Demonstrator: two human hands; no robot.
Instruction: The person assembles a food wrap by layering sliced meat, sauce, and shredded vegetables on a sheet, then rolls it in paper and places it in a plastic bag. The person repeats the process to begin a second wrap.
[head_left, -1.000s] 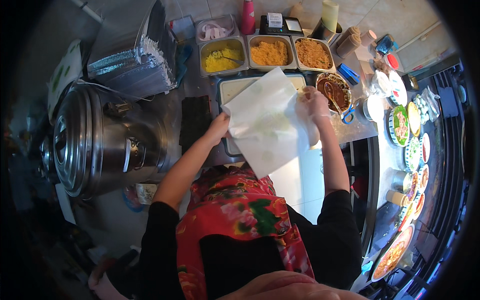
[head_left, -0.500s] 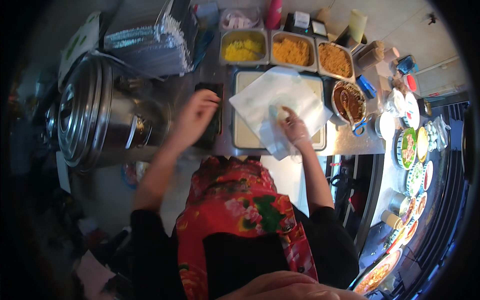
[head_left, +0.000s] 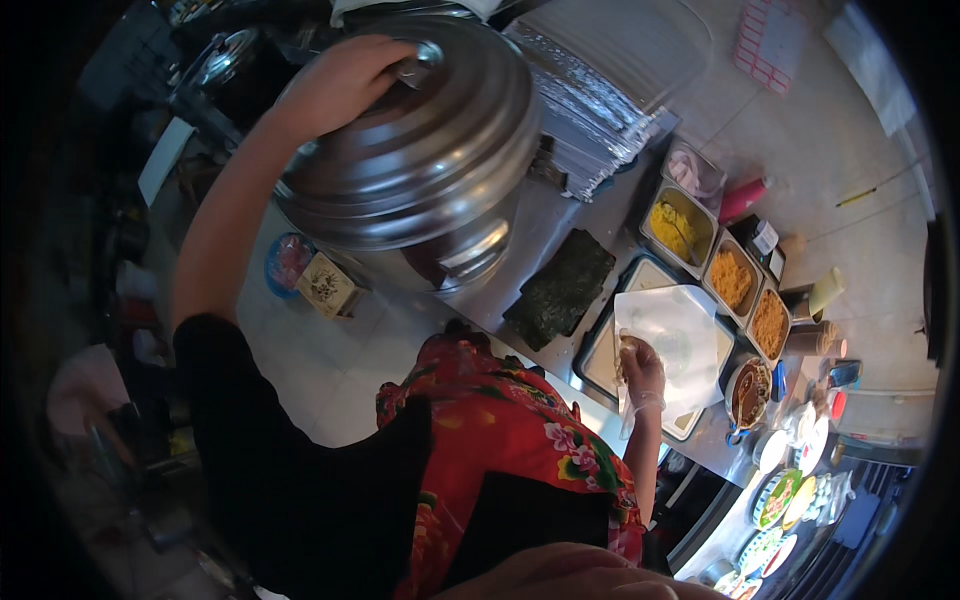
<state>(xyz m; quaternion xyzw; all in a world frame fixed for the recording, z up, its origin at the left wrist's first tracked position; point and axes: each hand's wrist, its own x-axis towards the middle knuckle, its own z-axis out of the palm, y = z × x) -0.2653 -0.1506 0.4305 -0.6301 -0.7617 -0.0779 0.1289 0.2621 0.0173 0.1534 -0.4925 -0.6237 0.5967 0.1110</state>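
Observation:
My left hand [head_left: 345,85] grips the knob of a big ridged steel pot lid [head_left: 420,150] on the left. Beneath it part of the steel pot [head_left: 470,260] shows; whether the lid is raised off it I cannot tell. My right hand [head_left: 642,372], in a clear plastic glove, rests with curled fingers on a white paper sheet [head_left: 680,335]. What those fingers hold, if anything, is hidden. The paper lies over a pale board [head_left: 603,355] with a dark rim. Between pot and board lie dark green seaweed sheets [head_left: 560,290].
Beyond the board stand steel pans of yellow shreds [head_left: 675,228], orange crumbs [head_left: 730,278] and brown crumbs [head_left: 769,322]. A pot of dark sauce [head_left: 748,392] with a spoon is at its right. Foil-lined bags [head_left: 590,110] are stacked behind the pot. Several filled dishes [head_left: 777,497] line the lower right.
My left hand has moved from beside the board to the pot lid's knob. The view has swung left. My right hand stays on the paper.

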